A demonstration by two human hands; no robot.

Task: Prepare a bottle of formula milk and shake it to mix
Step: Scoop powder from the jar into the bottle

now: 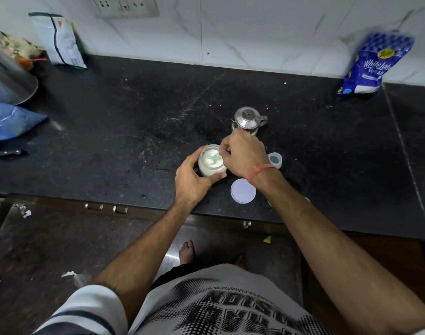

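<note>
A clear jar of white formula powder (210, 165) stands open on the black counter (124, 131) near its front edge. My left hand (194, 177) wraps around the jar's left and front side. My right hand (242, 155) is over the jar's right rim, pinching a pale blue scoop (213, 158) that dips into the powder. The jar's white lid (243, 191) lies flat just right of the jar. A small clear bottle cap with a blue inside (275, 160) sits beyond my right wrist. The bottle itself is hidden or out of sight.
A small steel lidded pot (248, 120) stands just behind my right hand. A blue sugar bag (373, 66) leans on the wall at back right, a pale packet (59, 39) at back left. A steel vessel (8, 76), a blue bag (11, 122) and a knife (6, 153) lie far left.
</note>
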